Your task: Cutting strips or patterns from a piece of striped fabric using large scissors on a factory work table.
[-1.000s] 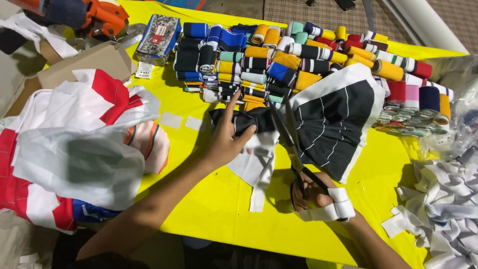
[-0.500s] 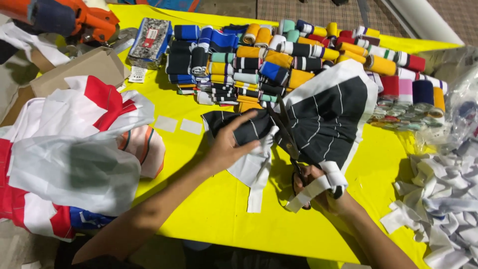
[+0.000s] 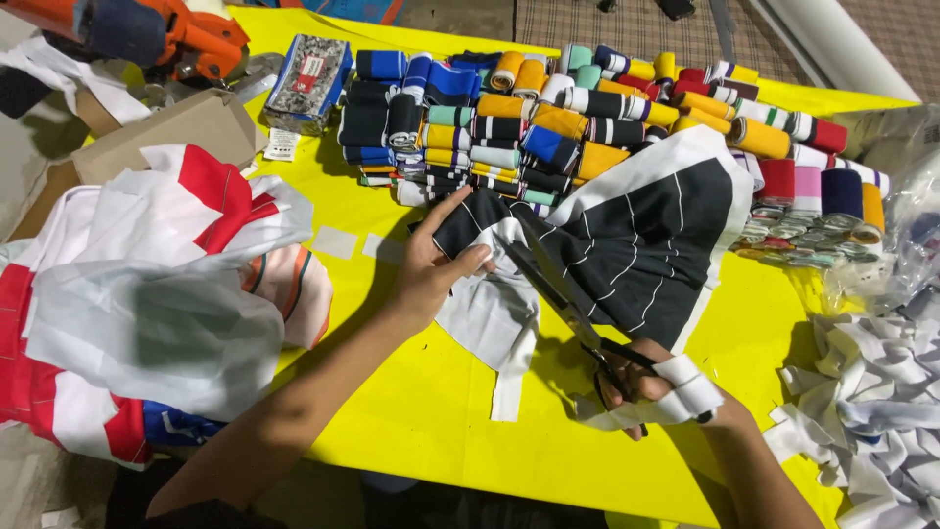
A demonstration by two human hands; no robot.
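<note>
Black fabric panel with thin white stripes and white border [image 3: 636, 245], spread at mid-table on the yellow table covering [image 3: 441, 460]; its near-left corner lies under the left hand [image 3: 431, 274], fingers flat and spread, pinning the cloth. Long dark-bladed scissors [image 3: 558, 294] enter from the near right, blades parted along the white edge, worked by the right hand [image 3: 646, 387], fingers curled through the handles (white strips wrapped about them). Advice: keep the cloth taut ahead of the blades, fingertips clear of the cutting line. Far: rolled coloured ribbing bands [image 3: 587, 118]. Left: heaped white and red garments [image 3: 147, 294]. Right: white fabric offcuts [image 3: 871, 392].
</note>
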